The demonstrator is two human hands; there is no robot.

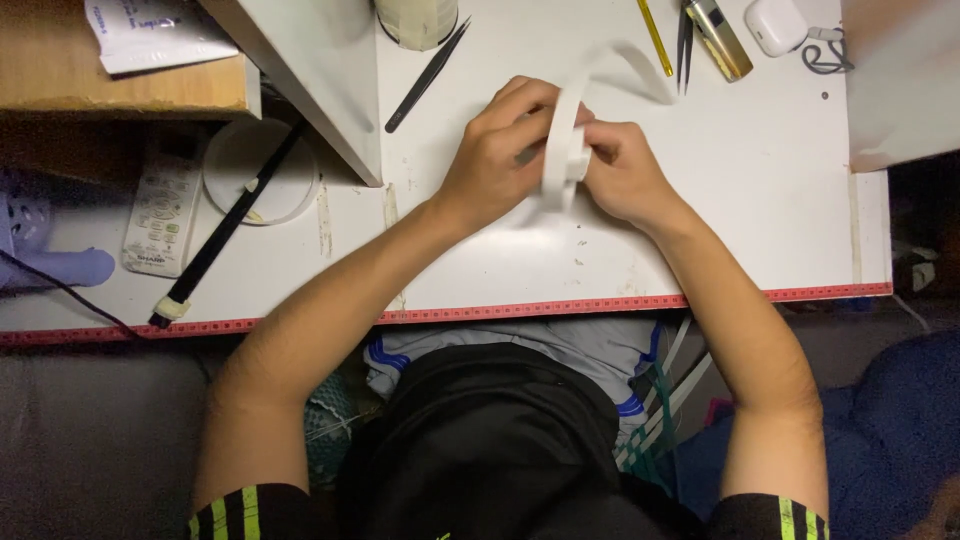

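White tape roll (562, 140) held upright over desk (700, 200) centre, left hand (495, 150) & right hand (620, 170) both clamped on it. Prob light, thin, floppy strip; best gripped by the rim.

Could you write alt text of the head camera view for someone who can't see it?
Seen from above, a left hand and right hand together hold a white roll of tape over a white table. Black tweezers lie beyond, a white remote control at left.

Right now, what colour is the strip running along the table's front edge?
Red, with fine ruler-like markings; the edge strip shows best in the head view.
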